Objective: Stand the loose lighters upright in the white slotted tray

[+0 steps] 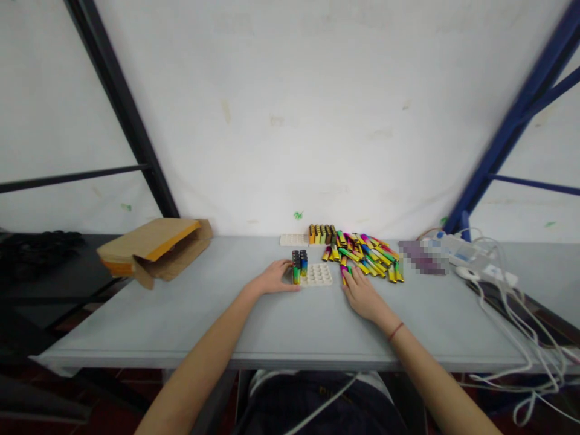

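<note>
A white tray (319, 275) with rows of round holes lies flat in front of me. Several shiny rainbow tubes (296, 275) with black tops stand upright in its left end. My left hand (275, 278) grips that end, thumb along the near corner and fingers at the far side. To the right of the tray, my right hand (360, 291) is palm down with its fingers over a rainbow tube (344, 273) lying on the table. The fingertips partly hide that tube. Just beyond is a loose pile of rainbow tubes (371, 254) with gold ends.
Behind the tray, a second white tray (293, 240) lies beside a block of upright dark-topped tubes (321, 234). An opened brown cardboard box (156, 244) sits at left. White cables (502, 290) and a power strip (462, 248) crowd the right of the grey table (203, 320).
</note>
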A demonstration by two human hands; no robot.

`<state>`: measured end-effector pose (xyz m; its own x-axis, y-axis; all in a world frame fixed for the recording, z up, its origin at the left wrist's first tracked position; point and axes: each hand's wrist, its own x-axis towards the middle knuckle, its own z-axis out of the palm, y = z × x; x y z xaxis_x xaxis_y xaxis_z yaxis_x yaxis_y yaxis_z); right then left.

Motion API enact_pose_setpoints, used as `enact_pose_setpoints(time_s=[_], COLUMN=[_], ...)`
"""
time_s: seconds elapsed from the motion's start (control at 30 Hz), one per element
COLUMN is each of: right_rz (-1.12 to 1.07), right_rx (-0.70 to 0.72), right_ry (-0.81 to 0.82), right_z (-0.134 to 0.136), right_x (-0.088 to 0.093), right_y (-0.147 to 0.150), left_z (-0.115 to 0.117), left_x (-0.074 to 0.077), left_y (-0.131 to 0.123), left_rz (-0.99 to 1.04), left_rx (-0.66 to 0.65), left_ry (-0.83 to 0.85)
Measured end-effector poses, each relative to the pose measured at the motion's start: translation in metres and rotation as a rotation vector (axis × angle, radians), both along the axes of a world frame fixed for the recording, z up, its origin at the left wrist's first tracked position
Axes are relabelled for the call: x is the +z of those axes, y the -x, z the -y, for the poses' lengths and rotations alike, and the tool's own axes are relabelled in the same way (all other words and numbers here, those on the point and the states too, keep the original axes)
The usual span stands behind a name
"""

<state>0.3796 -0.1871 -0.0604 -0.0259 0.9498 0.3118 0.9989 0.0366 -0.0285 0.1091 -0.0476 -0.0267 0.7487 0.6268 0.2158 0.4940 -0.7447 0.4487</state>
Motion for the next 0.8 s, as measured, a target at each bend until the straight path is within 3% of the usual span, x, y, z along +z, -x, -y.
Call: enact_pose_setpoints(time_s=[0.17, 0.33, 0.63, 0.8], right_rz=[-0.022, -0.059, -0.139, -0.055], right_rx=[0.025, 0.020, -0.177, -0.256], right_ry=[0.046, -0.054, -0.040, 0.011], right_z=[-0.002, 0.006, 0.013, 0.007], right_x=[0.012, 0.023, 0.020, 0.016], right_y=[-0.008, -0.017, -0.028, -0.027], left_z=[0.000, 0.000, -0.003, -0.003], left_x=[0.000, 0.001, -0.003, -0.003], left_y=[0.000, 0.000, 0.001, 0.001], left_rz=[0.024, -0.012, -0.003, -0.003], left_rx=[0.000, -0.007, -0.002, -0.007], left_ry=[0.009, -0.003, -0.014, -0.015])
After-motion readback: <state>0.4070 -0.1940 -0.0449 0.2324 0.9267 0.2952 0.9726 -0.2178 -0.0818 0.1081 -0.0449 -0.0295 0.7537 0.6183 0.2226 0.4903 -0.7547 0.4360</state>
